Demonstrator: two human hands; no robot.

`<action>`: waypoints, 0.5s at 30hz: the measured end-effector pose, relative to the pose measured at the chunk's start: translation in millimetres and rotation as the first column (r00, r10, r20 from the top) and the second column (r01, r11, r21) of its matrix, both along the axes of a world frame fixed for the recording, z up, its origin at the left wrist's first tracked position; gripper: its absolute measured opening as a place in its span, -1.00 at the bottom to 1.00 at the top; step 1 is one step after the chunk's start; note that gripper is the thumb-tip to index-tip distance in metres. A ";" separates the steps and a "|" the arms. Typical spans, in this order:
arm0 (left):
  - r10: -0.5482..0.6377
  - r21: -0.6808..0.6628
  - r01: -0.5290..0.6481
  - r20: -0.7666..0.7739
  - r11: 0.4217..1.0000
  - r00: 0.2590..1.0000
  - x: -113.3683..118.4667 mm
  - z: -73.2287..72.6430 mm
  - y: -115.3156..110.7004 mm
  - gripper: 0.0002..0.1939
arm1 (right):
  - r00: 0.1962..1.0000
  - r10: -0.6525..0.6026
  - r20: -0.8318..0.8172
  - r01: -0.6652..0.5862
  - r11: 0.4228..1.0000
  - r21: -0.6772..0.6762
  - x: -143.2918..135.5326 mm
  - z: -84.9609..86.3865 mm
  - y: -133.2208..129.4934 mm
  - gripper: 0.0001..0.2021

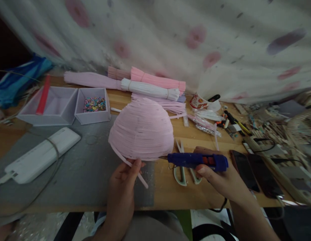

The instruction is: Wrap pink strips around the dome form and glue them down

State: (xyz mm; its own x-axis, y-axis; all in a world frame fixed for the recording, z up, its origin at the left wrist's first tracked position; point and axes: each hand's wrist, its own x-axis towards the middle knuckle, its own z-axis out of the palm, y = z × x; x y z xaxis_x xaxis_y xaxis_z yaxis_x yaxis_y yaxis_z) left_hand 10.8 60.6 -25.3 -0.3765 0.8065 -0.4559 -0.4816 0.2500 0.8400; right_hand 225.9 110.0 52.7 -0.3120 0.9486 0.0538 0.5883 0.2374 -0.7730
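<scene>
A pale pink dome (pixel 142 130), covered in rows of fuzzy strips, is held up over the table's front part. My left hand (pixel 125 180) pinches its lower edge between thumb and fingers, together with a loose pink pipe cleaner (pixel 142 180) that hangs off the rim. In my right hand (pixel 215 177) is a blue hot glue gun (pixel 195 160), its nozzle pointing left at the dome's lower right edge. Whether the tip touches the dome I cannot tell. Scissors (pixel 181 174) lie beneath the glue gun, partly hidden by it.
Bundles of pink and white pipe cleaners (pixel 150 88) lie along the back. On the left are a box of beads (pixel 92 117), a box with a red stick (pixel 43 95) and a white power bank (pixel 45 154). Two phones (pixel 246 170) and sticks (pixel 273 124) crowd the right.
</scene>
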 end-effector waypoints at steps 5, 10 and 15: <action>0.016 -0.019 -0.015 0.048 1.000 0.999 0.3 1.0 1.5 -0.65 | 1.000 0.008 0.013 -0.009 0.998 0.055 0.4 0.2 -1.7 -0.42; 0.017 -0.003 -0.017 0.011 1.000 1.000 1.9 -1.4 1.2 -0.65 | 0.999 0.041 -0.028 -0.038 0.995 0.093 -2.1 -5.2 -3.7 -0.38; -0.014 -0.013 0.013 -0.025 1.000 1.000 -3.6 6.2 1.3 -0.69 | 0.997 -0.011 -0.075 0.018 0.996 0.091 -3.0 -16.8 -9.0 -0.40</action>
